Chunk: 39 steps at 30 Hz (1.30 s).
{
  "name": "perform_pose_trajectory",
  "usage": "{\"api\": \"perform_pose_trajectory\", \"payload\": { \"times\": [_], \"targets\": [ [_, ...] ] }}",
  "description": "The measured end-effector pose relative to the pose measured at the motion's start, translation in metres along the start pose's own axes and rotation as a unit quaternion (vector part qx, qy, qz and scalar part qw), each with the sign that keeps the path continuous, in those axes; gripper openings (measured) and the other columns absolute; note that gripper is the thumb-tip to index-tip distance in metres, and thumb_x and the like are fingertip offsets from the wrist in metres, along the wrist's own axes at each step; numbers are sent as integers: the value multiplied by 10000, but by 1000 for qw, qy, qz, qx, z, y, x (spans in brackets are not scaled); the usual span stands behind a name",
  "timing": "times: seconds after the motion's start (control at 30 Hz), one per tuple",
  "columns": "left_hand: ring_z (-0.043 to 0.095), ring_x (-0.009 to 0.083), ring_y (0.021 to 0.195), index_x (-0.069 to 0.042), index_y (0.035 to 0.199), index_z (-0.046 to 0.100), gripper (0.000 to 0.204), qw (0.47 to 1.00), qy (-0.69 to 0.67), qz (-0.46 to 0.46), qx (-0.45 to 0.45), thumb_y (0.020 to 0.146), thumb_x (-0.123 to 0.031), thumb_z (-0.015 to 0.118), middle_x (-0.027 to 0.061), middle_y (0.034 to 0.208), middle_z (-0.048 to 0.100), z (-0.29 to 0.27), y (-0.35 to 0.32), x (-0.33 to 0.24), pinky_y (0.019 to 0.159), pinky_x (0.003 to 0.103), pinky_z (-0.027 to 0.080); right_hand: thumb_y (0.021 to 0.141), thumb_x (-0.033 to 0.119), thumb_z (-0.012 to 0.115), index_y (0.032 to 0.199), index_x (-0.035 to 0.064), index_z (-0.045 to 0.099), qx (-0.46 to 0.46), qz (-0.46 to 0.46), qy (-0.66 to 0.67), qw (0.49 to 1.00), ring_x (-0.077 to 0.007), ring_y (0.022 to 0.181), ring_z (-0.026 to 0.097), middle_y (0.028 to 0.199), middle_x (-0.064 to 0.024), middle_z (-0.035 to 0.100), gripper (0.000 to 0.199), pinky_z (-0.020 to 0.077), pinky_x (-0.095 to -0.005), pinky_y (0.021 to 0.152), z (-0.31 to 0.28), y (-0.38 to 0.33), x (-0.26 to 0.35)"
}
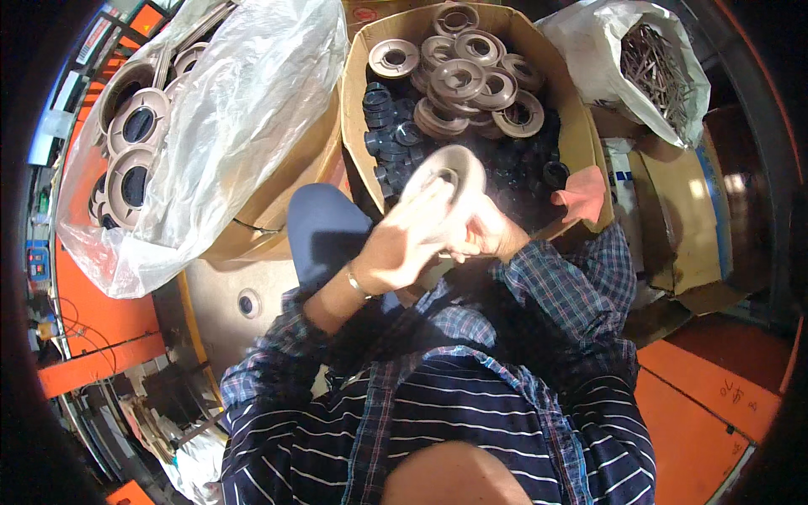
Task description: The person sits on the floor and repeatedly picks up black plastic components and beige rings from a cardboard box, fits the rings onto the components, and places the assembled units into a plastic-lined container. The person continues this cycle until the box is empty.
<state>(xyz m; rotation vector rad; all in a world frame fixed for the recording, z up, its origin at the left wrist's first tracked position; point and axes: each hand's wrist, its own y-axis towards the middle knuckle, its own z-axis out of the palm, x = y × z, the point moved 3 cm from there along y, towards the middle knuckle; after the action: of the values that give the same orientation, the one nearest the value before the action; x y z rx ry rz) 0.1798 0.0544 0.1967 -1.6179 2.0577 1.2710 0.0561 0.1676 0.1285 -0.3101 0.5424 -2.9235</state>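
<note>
A beige flanged ring (467, 172) is tilted up in front of my chest, over the near edge of a cardboard box. My left hand (396, 248) grips it from the left, fingers along its face and partly washed out by sunlight. Close against the ring's lower right side is my right hand (495, 231), its fingers curled in a pinch; what they hold is hidden. Inside the cardboard box (581, 126) a heap of similar beige rings (457, 80) lies on top of many black ring-shaped parts (391, 143).
Beige rings with dark centres (135, 126) fill a plastic-lined box (252, 109) at left. A white sack (581, 34) of thin metal strips (652, 71) stands at far right. One ring (248, 303) lies on the floor. A pink scrap (581, 195) hangs on the box's near corner.
</note>
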Motion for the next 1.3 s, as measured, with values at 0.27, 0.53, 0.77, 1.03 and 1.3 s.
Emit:
{"api": "perform_pose_trajectory", "payload": {
  "times": [0.27,0.53,0.77,1.03,1.3],
  "targets": [
    [644,245,1103,71,1316,549,387,833,321,-6,-449,979,-111,612,169,1228,661,-271,37,-44,994,344,483,861,560,634,937,20,729,-423,-57,-818,387,-380,928,692,954,-199,723,553,544,-474,806,-69,-7,77],
    [598,294,1180,-66,1279,626,455,937,319,-55,-133,837,-135,713,142,1319,617,-145,89,-4,1046,399,436,819,446,748,1146,41,624,-643,-33,-699,310,-364,1118,629,1230,-184,598,535,527,-474,896,-161,-26,135],
    [379,364,1385,-23,1398,446,788,949,279,-111,95,719,-208,801,197,1384,509,80,177,210,1156,531,267,832,195,698,958,12,688,-608,-150,-703,338,-390,993,656,1098,-216,623,222,555,-464,840,-199,-17,135],
    [600,339,1139,-88,1330,508,655,880,371,-175,239,784,-368,738,177,1190,639,142,183,280,962,478,459,852,255,692,984,5,697,-586,-129,-661,451,-418,1035,646,1140,-264,648,283,529,-474,889,-180,-12,138],
    [686,327,962,-59,1090,700,439,877,213,-94,420,814,-400,691,197,1075,691,154,68,184,930,425,514,771,308,698,903,-10,721,-522,-123,-702,469,-406,949,667,954,-239,695,345,524,-458,836,-133,-36,156]
  ]
}}
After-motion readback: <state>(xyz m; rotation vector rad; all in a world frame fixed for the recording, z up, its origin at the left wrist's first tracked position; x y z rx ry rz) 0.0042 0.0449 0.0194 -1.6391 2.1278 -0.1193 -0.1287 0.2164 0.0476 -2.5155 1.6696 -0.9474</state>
